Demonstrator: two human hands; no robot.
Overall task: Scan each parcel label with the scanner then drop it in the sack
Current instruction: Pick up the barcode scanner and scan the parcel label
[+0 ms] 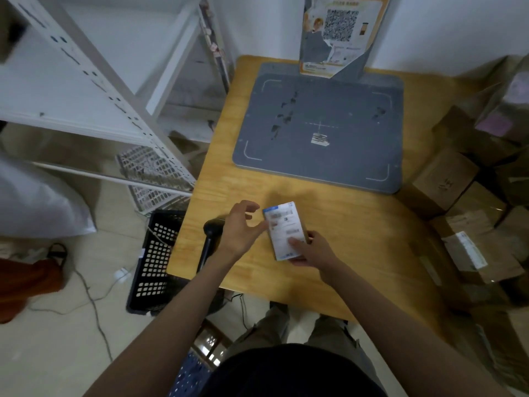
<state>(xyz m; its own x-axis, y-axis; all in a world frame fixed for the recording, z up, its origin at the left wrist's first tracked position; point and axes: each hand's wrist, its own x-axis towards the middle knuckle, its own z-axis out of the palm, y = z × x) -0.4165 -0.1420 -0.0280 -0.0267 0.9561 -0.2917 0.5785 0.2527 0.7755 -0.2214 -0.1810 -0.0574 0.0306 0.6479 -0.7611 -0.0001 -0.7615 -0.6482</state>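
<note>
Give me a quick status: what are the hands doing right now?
Right hand holds the labelled parcel above the table. Left hand open, fingertips at parcel's edge. Handheld scanner lies beneath the left hand, ungripped. Nothing blocking.

Parcel [286,229] label print blurred, unreadable; scanner [211,233] partly hidden behind left hand [239,229].

Bare table [357,247] between parcel [286,229] and boxes [446,181].

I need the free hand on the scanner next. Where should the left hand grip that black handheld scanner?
Probably around the scanner's slim handle, coming from above and the table's left edge. It lies flat with its head away from the person and its handle toward them, just below the open left hand; the right hand holds the parcel.
</note>
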